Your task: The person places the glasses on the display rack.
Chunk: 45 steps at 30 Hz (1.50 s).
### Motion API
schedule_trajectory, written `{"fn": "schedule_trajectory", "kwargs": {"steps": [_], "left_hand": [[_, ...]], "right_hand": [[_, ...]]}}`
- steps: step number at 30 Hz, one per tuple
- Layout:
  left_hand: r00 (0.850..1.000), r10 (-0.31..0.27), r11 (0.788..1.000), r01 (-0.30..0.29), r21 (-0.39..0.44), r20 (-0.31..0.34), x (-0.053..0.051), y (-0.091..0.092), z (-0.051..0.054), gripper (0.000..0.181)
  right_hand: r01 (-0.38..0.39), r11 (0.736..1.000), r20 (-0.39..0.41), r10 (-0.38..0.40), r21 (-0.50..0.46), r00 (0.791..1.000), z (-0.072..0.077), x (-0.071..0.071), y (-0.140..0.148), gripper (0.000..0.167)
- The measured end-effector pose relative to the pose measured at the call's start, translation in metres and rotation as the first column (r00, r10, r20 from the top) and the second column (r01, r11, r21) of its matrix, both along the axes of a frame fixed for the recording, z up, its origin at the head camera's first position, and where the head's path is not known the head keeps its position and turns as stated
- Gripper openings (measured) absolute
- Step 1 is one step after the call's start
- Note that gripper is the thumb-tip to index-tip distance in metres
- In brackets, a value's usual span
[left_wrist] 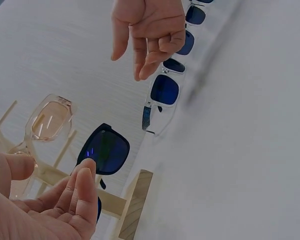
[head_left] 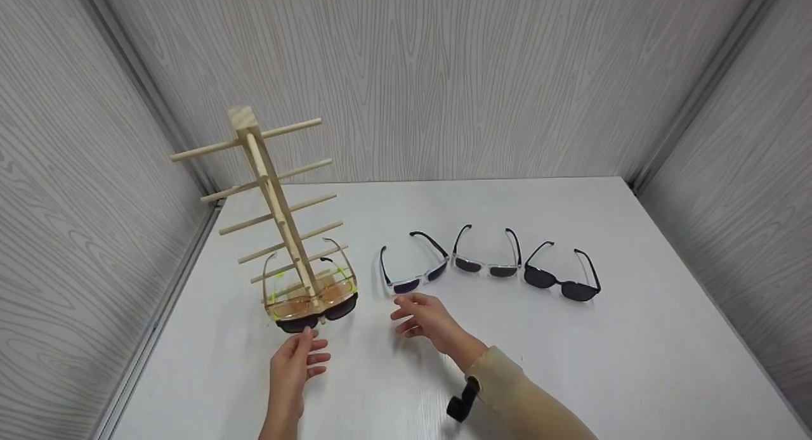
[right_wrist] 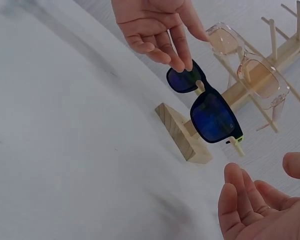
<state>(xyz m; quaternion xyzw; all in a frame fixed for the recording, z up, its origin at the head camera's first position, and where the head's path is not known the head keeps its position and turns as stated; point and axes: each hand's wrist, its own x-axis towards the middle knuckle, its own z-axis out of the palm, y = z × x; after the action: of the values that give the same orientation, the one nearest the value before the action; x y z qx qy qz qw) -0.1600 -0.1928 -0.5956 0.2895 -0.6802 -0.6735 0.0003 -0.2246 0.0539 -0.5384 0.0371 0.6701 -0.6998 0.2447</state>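
Observation:
A wooden stand (head_left: 269, 186) with several rungs holds clear-framed glasses with orange lenses (head_left: 292, 309) low down. Just below them sit black sunglasses (head_left: 340, 307) with yellow-green temples. My left hand (head_left: 293, 367) is at the near edge of the black pair, its fingertips against or just before a lens (right_wrist: 184, 79); whether they touch I cannot tell. Loosely bent and empty, my right hand (head_left: 434, 323) hovers over the table, near the clear-framed sunglasses with blue lenses (head_left: 406, 286). In the right wrist view its fingers (right_wrist: 231, 200) are apart from the black pair.
To the right on the white table (head_left: 634, 364) lie another clear-framed pair (head_left: 503, 271) and black sunglasses (head_left: 578, 291), temples pointing back. Grey wood-grain panels (head_left: 406, 78) enclose the table at the back and sides. A black strap piece (head_left: 462, 402) hangs at my right sleeve.

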Motion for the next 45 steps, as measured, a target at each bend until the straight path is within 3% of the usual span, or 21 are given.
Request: {"fn": "schedule_trajectory", "kwargs": {"steps": [5,9,28,39,45], "left_hand": [[0.999,-0.047,0.999,0.047,0.019,-0.014,0.016,0.021,0.047,0.059],[0.996,-0.087,0.996,0.088,0.028,-0.017,0.021,0.032,0.067,0.053],[0.982,-0.189,0.982,0.189,-0.011,-0.026,0.012,0.061,0.056,0.048],[0.964,-0.253,0.967,0.253,-0.014,-0.080,0.002,0.080,0.051,0.050],[0.960,-0.256,0.967,0.254,-0.025,-0.116,-0.004,0.089,0.049,0.045]], "right_hand": [[0.007,1.000,0.001,-0.007,-0.005,1.000,-0.003,0.000,0.010,0.046],[0.031,0.999,0.005,-0.031,-0.017,0.999,-0.004,-0.001,0.017,0.045],[0.100,0.995,0.021,-0.100,-0.005,0.995,-0.013,-0.004,0.047,0.043],[0.150,0.988,0.034,-0.151,0.033,0.988,-0.017,-0.011,0.062,0.042],[0.186,0.982,0.042,-0.186,0.022,0.982,-0.017,-0.010,0.065,0.040]]}}
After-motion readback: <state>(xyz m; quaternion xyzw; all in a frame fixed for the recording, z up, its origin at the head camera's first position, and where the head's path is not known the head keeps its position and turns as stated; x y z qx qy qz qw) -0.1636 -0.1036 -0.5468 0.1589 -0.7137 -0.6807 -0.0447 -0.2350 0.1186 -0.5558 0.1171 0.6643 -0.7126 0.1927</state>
